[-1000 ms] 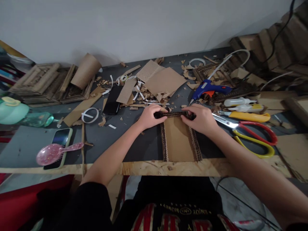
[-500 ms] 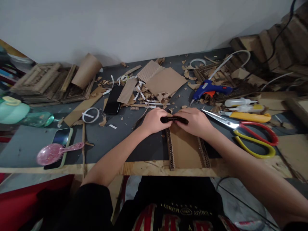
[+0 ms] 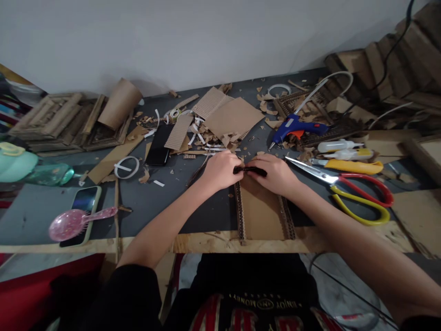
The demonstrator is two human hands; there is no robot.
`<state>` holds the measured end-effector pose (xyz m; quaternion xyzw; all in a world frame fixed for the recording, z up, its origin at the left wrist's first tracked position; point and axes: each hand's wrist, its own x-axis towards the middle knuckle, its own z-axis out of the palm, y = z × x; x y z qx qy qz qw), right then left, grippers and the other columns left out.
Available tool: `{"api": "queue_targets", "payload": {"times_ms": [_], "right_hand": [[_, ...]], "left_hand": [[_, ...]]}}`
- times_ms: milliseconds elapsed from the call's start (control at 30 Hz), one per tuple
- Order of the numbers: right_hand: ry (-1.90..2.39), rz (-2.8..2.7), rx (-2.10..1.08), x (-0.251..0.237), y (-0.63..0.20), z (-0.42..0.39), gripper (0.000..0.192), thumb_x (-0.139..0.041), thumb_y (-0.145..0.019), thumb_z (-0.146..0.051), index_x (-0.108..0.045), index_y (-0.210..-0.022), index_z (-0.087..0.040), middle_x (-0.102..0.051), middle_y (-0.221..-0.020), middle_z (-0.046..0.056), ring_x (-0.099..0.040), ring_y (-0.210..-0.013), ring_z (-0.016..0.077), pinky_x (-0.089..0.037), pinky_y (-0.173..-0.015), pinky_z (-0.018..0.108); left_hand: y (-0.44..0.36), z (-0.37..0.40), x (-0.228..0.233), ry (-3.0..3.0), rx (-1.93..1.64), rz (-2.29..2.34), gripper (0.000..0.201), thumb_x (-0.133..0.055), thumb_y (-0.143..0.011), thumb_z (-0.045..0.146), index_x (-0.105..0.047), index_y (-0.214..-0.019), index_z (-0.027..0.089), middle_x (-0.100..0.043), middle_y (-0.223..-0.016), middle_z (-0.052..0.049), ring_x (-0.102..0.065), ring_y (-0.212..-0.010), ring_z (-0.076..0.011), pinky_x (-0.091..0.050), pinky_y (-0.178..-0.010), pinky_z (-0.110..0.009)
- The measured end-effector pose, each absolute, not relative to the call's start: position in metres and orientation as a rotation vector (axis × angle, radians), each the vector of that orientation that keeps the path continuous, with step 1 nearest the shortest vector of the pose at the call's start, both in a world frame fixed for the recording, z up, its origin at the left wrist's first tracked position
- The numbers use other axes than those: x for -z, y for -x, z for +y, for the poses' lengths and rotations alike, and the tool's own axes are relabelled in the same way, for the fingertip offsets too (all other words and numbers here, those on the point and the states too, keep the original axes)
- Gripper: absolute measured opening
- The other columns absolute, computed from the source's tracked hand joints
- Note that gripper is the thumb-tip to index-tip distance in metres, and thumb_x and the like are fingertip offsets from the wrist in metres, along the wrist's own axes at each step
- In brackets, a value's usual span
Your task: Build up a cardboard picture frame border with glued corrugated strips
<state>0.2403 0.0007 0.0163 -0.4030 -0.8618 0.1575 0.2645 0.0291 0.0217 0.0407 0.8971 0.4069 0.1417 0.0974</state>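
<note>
My left hand (image 3: pixel 222 171) and my right hand (image 3: pixel 275 174) are close together, fingers closed on a short dark strip of corrugated cardboard (image 3: pixel 255 171). They hold it crosswise at the far end of a flat brown cardboard panel (image 3: pixel 263 214). Raised corrugated edge strips (image 3: pixel 240 214) run along the panel's left and right sides. Its near end rests on the wooden table edge. My fingers hide the far end, so I cannot tell whether the held strip touches it. To the right of my right hand lie scissors (image 3: pixel 330 177) with red and yellow handles.
A blue glue gun (image 3: pixel 298 128) and glue bottles (image 3: pixel 339 146) lie at the right. Cardboard scraps (image 3: pixel 234 117) and a black phone (image 3: pixel 157 146) sit behind my hands. At the left are a pink hairbrush (image 3: pixel 69 224) on another phone (image 3: pixel 86 198) and stacked cardboard frames (image 3: pixel 48 117).
The whole view has shifted slightly, so most things appear a little further left. Both hands stay on the strip at the panel's far end, with only slight finger movement.
</note>
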Motion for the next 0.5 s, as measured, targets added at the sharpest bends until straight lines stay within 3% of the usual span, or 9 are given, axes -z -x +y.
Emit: {"api": "queue_targets", "payload": {"times_ms": [333, 500], "right_hand": [[1.093, -2.271, -0.486, -0.0125, -0.2404, 0.0017, 0.023, -0.058, -0.094, -0.025, -0.078, -0.106, -0.022, -0.073, -0.097, 0.010, -0.065, -0.096, 0.0239, -0.055, -0.086, 0.039], [1.065, -2.272, -0.530, -0.0121, -0.2391, 0.0018, 0.023, -0.057, -0.095, -0.026, -0.079, -0.105, -0.023, -0.074, -0.100, 0.010, -0.067, -0.096, 0.0244, -0.056, -0.086, 0.040]], "left_hand": [[-0.0245, 0.0253, -0.0411, -2.599, -0.364, 1.191, 0.009, -0.073, -0.085, 0.027, -0.079, -0.091, 0.023, -0.076, -0.087, -0.006, -0.068, -0.091, -0.0268, -0.055, -0.077, -0.039], [-0.0191, 0.0316, -0.0428, -2.499, -0.330, 1.179, 0.008, -0.076, -0.086, 0.031, -0.081, -0.090, 0.027, -0.074, -0.083, -0.004, -0.071, -0.083, -0.0256, -0.056, -0.072, -0.038]]}}
